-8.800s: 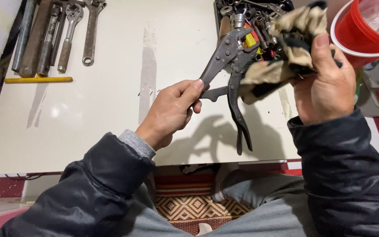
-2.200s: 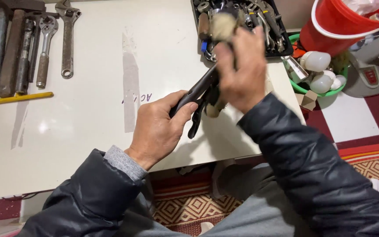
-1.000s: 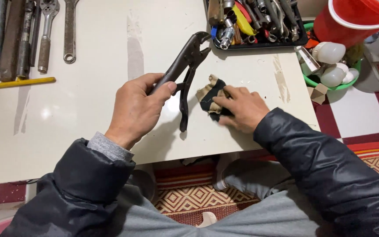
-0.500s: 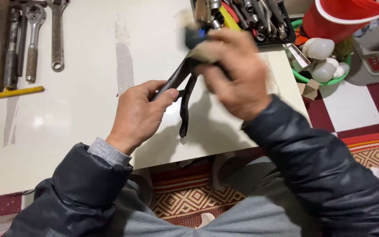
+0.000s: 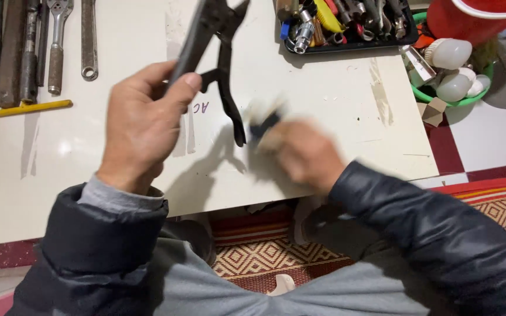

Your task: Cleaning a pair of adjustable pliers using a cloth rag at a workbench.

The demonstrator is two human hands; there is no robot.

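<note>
A pair of large dark steel pliers [image 5: 215, 52] is held above a white surface [image 5: 323, 111] by the left hand [image 5: 142, 123], whose fingers are wrapped tight round one long handle; the other handle hangs free, its curved tip pointing down toward the right hand [image 5: 303, 152]. The jaws at the top are seen spread apart, their metal dull and blackened. The right hand is blurred; it is closed over a crumpled cloth [image 5: 265, 120] with dark and pale patches, pressed against the surface just beside the dangling handle. Both arms are clad in a smooth, dark padded jacket, a grey cuff showing at the left wrist.

Along the upper left edge, a row of worn wrenches [image 5: 60, 41] and rusty bars is laid out, with a yellow pencil [image 5: 26, 109] lying across below them. At the top right, a black tray [image 5: 346, 26] is crammed with sockets, bits and coloured handles. Off the surface's right edge, a green bowl [image 5: 458, 96] holding white light bulbs is set beside a red bucket [image 5: 481, 20]. The surface is marked by faint scuffs and smears. Below, a patterned red and cream rug [image 5: 265, 257] and red and white floor tiles are seen.
</note>
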